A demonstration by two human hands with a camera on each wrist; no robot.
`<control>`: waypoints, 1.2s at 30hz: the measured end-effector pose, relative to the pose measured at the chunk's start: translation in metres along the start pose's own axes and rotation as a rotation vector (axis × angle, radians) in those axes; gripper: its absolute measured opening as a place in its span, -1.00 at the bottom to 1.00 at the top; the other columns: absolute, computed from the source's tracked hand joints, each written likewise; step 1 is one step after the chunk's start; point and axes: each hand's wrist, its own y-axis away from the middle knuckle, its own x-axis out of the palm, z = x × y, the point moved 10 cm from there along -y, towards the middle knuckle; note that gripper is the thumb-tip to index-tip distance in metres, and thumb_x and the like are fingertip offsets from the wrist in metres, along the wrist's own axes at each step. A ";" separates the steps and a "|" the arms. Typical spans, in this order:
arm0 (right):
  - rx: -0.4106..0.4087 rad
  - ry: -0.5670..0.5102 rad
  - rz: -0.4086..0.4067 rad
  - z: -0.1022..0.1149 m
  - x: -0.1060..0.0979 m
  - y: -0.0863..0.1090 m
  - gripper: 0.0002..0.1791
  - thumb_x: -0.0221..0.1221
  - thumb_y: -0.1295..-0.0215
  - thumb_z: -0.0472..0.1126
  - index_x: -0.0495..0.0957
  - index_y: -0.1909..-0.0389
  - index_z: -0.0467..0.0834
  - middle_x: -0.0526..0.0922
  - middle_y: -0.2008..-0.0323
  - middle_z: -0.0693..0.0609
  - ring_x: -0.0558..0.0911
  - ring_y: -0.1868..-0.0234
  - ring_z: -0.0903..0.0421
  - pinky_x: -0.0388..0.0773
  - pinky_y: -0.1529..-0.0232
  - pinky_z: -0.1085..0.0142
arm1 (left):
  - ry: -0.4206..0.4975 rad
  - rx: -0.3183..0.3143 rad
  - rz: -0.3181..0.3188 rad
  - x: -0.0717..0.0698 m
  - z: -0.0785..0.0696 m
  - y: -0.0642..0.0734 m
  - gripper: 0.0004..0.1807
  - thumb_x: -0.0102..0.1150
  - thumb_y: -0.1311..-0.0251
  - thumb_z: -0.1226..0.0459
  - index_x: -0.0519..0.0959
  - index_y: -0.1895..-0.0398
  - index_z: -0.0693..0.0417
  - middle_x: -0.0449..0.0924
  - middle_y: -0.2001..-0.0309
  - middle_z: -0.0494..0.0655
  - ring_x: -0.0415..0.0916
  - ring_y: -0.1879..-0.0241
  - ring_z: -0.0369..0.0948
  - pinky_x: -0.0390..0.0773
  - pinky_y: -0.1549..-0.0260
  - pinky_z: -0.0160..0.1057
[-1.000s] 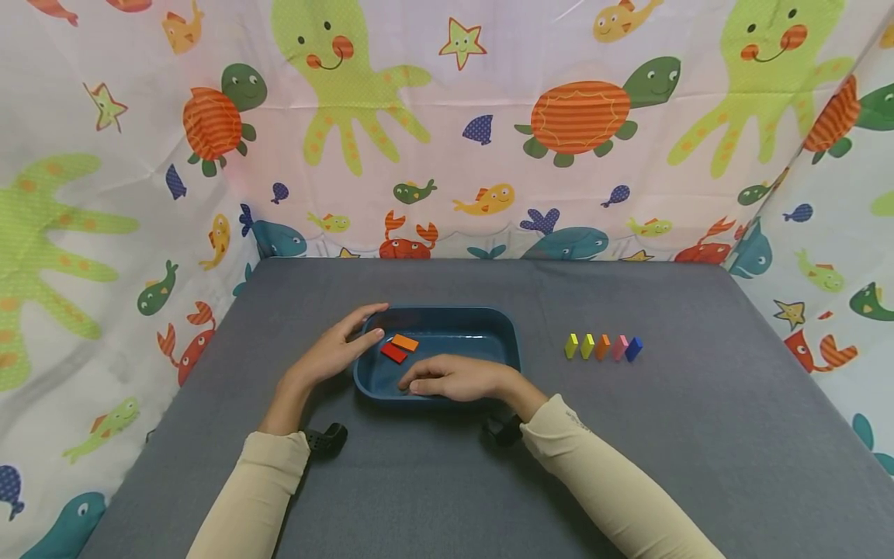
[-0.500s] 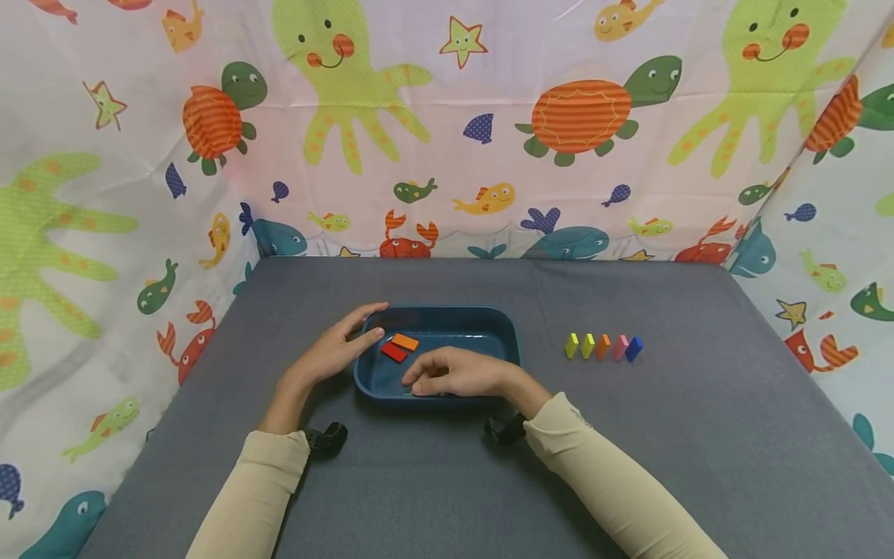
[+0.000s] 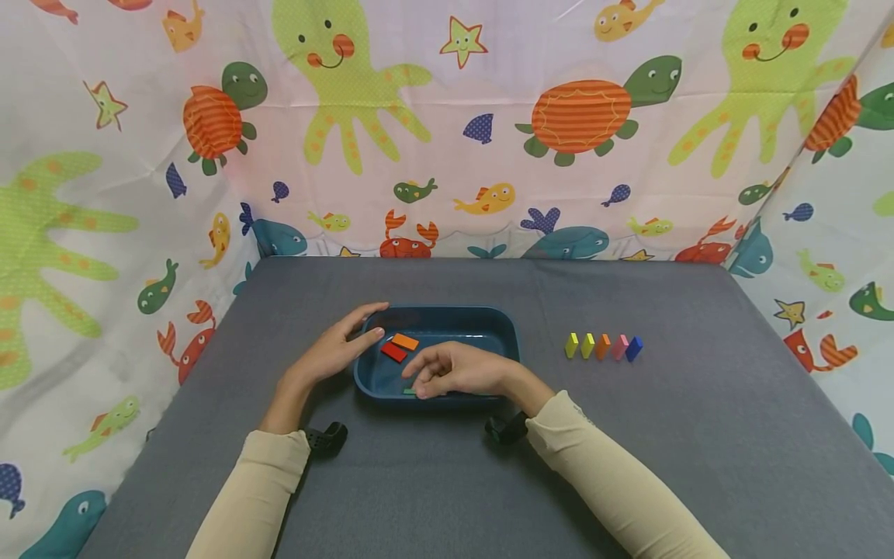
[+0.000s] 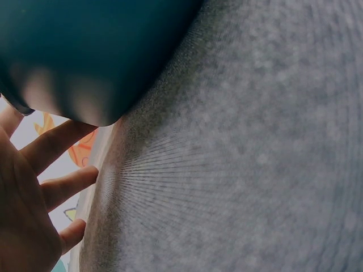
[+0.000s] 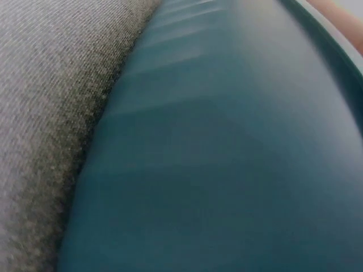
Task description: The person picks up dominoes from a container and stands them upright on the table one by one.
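Observation:
My left hand (image 3: pixel 334 351) rests at the left end of the dark blue tray (image 3: pixel 454 314), thumb and fingers spread along its rim. In the left wrist view, fingers (image 4: pixel 57 144) reach to the tray's outer wall. Over the tray's front part is my right hand (image 3: pixel 454 371), fingers bent, thumb pointing down. A green piece (image 3: pixel 409 391) shows right at the thumb tip, mostly hidden by hand and rim; I cannot tell whether it is pinched. A red domino (image 3: pixel 393 352) and an orange domino (image 3: pixel 405 341) lie flat in the tray near my left thumb.
Right of the tray, several dominoes stand upright in a row: yellow ones (image 3: pixel 572 346), an orange one (image 3: pixel 603 347), a pink one (image 3: pixel 620 348) and a blue one (image 3: pixel 634 348). A sea-animal curtain (image 3: pixel 461 140) surrounds the grey table (image 3: pixel 419 497).
My right hand has risen a little and shifted slightly right, its fingers parting more from the thumb. More of the green piece shows now. The left hand has stayed at the rim.

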 end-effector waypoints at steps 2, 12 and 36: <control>0.000 -0.032 0.006 0.000 0.000 0.001 -0.53 0.21 -0.42 -0.35 0.43 -0.30 -0.37 0.71 0.19 0.07 0.66 0.16 0.17 0.63 0.01 0.35 | -0.005 -0.002 -0.001 0.000 0.000 0.000 -0.39 0.06 -0.46 -0.12 0.23 -0.52 -0.43 0.12 -0.61 -0.08 0.04 -0.57 0.22 0.12 -0.43 0.43; 0.005 -0.070 0.020 0.001 0.000 0.003 -0.60 0.19 -0.42 -0.39 0.49 -0.23 -0.36 0.75 0.21 0.11 0.67 0.18 0.20 0.63 0.00 0.36 | 0.009 0.004 -0.003 0.000 0.001 0.000 -0.40 0.07 -0.45 -0.12 0.25 -0.51 -0.46 0.13 -0.60 -0.10 0.05 -0.57 0.22 0.12 -0.42 0.43; -0.221 0.035 -0.047 0.022 -0.035 0.057 -0.59 0.27 -0.39 -0.26 0.58 -0.21 -0.31 0.65 0.10 -0.23 0.60 0.19 0.11 0.63 0.11 0.25 | -0.008 -0.016 0.002 0.001 0.003 0.000 -0.40 0.07 -0.47 -0.08 0.22 -0.52 -0.48 0.09 -0.62 -0.09 0.04 -0.57 0.21 0.14 -0.40 0.45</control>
